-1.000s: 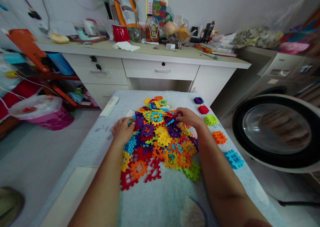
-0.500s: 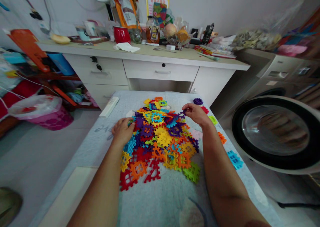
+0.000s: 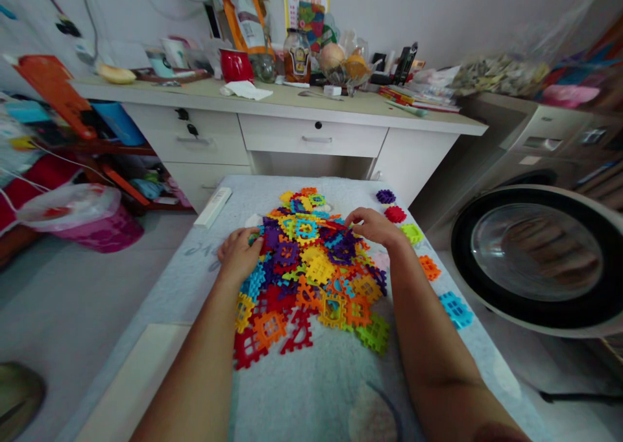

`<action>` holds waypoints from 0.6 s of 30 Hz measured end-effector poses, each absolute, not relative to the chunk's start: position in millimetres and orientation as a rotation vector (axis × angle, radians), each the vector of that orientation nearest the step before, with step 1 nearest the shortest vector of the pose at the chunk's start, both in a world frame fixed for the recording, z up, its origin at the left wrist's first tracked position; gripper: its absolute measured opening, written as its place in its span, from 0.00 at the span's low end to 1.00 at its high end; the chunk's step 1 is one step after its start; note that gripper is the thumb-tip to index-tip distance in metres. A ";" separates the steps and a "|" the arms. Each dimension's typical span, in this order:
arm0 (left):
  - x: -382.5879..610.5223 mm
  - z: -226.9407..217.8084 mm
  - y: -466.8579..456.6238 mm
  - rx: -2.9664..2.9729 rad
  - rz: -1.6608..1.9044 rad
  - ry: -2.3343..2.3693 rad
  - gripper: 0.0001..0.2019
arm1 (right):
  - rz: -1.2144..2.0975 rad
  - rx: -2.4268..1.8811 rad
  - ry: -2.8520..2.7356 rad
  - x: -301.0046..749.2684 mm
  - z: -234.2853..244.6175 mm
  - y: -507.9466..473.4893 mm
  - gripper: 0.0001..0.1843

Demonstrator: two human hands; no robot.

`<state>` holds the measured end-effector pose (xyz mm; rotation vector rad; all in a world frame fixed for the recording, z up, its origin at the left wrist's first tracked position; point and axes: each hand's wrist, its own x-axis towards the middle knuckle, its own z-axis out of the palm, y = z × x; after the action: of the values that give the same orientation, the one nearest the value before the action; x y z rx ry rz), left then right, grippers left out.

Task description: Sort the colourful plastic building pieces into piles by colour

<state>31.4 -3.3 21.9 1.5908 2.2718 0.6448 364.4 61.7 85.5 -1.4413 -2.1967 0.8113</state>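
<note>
A heap of interlocking plastic building pieces (image 3: 318, 267) in many colours lies on the cloth-covered table. My left hand (image 3: 239, 250) rests at the heap's left edge, thumb and fingers closed about a greenish-blue piece (image 3: 254, 237) that is mostly hidden. Over the upper right of the heap, my right hand (image 3: 374, 226) has thumb and index finger bent in a pinch at the edge of a purple piece (image 3: 342, 248). Along the table's right side run single pieces in a row: purple (image 3: 386, 196), red (image 3: 395, 214), green (image 3: 412, 233), orange (image 3: 429, 268) and blue (image 3: 456, 309).
A white box (image 3: 213, 208) lies at the table's back left. Behind stands a drawer desk (image 3: 311, 130) with a honey jar (image 3: 296, 58), a red pot (image 3: 236, 65) and books (image 3: 418, 98). A washing machine's round door (image 3: 540, 260) hangs open at right; a pink bin (image 3: 97, 224) stands left.
My right hand has moved slightly left and down, bringing the purple piece from above the heap down to it. My left hand has stayed in place.
</note>
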 end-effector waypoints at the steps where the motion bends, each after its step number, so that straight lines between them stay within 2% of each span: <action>1: 30.9 21.3 -3.1 1.594 0.642 2.270 0.21 | 0.778 -1.448 -2.231 360.5 87.3 60.5 0.11; 5: 29.3 18.5 -2.4 1.600 0.654 2.270 0.21 | 0.826 -1.418 -2.437 341.7 91.3 54.5 0.08; 7: 29.5 18.3 -2.5 1.599 0.664 2.273 0.20 | 0.714 -1.412 -2.533 333.6 90.2 51.9 0.07; 13: 31.9 21.5 -3.5 1.599 0.656 2.280 0.20 | 0.379 -1.514 -2.602 318.6 77.9 50.0 0.20; 18: 30.9 19.9 -2.7 1.593 0.652 2.290 0.20 | 0.410 -1.455 -2.581 320.4 81.0 51.3 0.08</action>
<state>30.9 -2.7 19.9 1.5926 2.2905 0.6520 320.4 51.3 81.0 -1.4552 -2.5811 0.4101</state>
